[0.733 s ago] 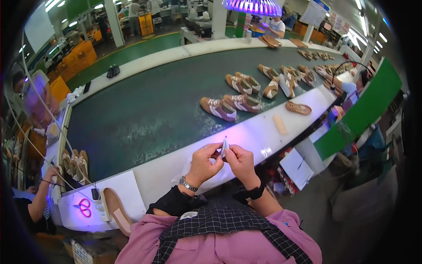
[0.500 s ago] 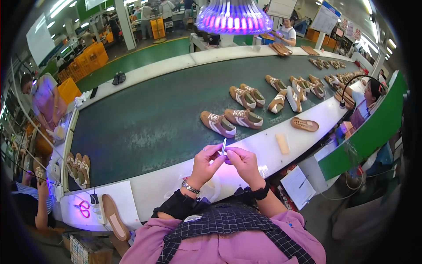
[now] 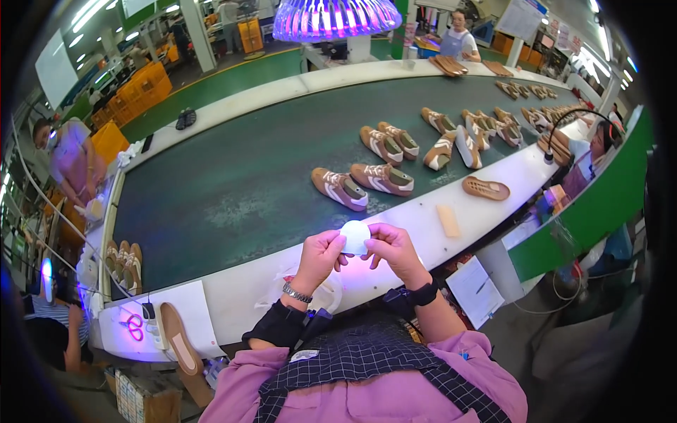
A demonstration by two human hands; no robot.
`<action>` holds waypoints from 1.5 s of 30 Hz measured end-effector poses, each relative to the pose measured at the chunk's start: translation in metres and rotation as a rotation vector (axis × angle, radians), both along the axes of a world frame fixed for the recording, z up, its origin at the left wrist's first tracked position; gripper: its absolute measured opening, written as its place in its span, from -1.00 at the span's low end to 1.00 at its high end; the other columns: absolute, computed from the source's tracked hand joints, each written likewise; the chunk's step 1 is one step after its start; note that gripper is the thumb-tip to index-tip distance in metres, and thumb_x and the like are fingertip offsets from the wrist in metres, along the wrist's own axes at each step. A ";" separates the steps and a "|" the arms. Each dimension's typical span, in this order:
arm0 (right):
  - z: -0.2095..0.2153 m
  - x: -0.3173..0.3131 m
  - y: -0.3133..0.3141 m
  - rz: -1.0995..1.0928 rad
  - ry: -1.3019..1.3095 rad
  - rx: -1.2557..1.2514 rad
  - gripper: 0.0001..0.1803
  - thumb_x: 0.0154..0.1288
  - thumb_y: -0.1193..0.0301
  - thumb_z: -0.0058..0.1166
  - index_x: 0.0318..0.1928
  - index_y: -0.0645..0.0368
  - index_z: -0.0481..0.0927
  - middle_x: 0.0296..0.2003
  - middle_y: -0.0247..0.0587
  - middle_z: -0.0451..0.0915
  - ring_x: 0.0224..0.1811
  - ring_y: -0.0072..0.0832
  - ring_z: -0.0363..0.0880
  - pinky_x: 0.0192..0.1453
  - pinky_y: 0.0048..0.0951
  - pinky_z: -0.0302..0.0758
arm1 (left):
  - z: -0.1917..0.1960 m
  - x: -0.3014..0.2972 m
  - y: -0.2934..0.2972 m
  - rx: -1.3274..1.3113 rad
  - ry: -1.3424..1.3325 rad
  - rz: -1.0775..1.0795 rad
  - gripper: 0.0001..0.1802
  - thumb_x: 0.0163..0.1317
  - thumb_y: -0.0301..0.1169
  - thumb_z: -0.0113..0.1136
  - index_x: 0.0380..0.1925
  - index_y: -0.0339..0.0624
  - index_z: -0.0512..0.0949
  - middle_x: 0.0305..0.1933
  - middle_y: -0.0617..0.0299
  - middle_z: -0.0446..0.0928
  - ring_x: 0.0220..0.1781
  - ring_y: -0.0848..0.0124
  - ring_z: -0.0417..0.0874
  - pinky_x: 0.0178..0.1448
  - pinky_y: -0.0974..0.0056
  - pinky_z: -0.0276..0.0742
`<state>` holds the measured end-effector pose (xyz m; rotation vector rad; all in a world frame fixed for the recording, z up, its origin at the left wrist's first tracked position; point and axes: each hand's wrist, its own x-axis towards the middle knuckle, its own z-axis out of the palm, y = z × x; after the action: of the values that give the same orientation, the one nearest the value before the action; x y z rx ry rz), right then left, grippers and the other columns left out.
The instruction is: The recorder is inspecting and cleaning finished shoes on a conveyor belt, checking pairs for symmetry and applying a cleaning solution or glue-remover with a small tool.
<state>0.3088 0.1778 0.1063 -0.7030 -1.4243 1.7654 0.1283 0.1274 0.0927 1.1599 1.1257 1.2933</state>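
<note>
Between my two hands is a small, flat, pale piece with a rounded top edge (image 3: 355,237), its broad face turned to me. My left hand (image 3: 321,255) pinches its left side between thumb and fingers, and a metal-band watch sits on that wrist. On its other side my right hand (image 3: 395,252) grips the edge the same way. Both hands are over the white table edge (image 3: 240,299). Just beyond them, a pair of brown and white sneakers (image 3: 381,179) stands on the dark green conveyor belt (image 3: 233,169).
Further sneakers (image 3: 441,151) line the belt to the right. A tan sole (image 3: 485,188) and a beige strip (image 3: 448,221) lie on the right ledge. Pink scissors (image 3: 133,326) and another sole (image 3: 180,338) are at the left. A purple-lit lamp (image 3: 337,20) hangs ahead. Co-workers stand around.
The pale piece has turned from edge-on to face-on, and my hands have spread to its two sides. My view has shifted slightly. At the right, a co-worker has moved.
</note>
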 end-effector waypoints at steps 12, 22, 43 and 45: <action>0.010 0.111 0.139 -0.619 -0.201 0.051 -0.82 0.32 0.37 -0.23 -0.18 0.23 0.29 -0.48 -0.09 0.55 -0.64 -0.43 0.55 -0.65 -0.45 0.52 | -0.076 0.039 0.023 -0.021 0.048 0.147 -0.70 0.19 -0.44 0.10 -0.08 -0.34 0.47 -0.24 0.16 0.57 -0.33 0.48 0.58 -0.39 0.42 0.53; 0.024 0.216 0.342 -0.891 -0.159 0.142 -0.83 0.29 0.37 -0.18 -0.32 0.23 0.37 -0.60 -0.26 0.47 -0.76 -0.63 0.32 -0.77 -0.55 0.29 | -0.213 -0.008 0.050 -0.110 0.706 0.505 -0.64 0.00 -0.38 0.25 -0.20 -0.37 0.54 -0.23 0.06 0.57 -0.18 0.27 0.58 -0.01 0.22 0.50; -0.115 0.263 0.553 -0.007 -0.423 -0.344 -0.84 0.11 0.47 -0.03 -0.53 0.21 0.58 -0.60 -0.20 0.56 -0.61 -0.50 0.52 -0.59 -0.47 0.44 | -0.215 0.048 0.135 -0.732 1.474 -0.100 0.21 -0.09 0.09 0.29 0.26 -0.64 -0.09 0.36 -0.43 -0.13 0.44 -0.23 -0.21 0.49 0.02 -0.29; -0.093 0.330 0.645 -0.532 -0.215 -0.098 -0.67 0.26 0.24 -0.06 -0.45 0.25 0.58 -0.59 -0.21 0.55 -0.49 -0.44 0.58 -0.45 -0.47 0.46 | -0.217 0.055 0.165 -0.694 1.493 -0.156 0.20 -0.09 0.09 0.29 0.26 -0.63 -0.09 0.37 -0.42 -0.13 0.44 -0.22 -0.21 0.49 0.02 -0.28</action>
<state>0.6393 0.8229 0.0130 -1.2271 -1.1459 1.3748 0.1836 0.2926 -0.1241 1.5424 2.1784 -0.3760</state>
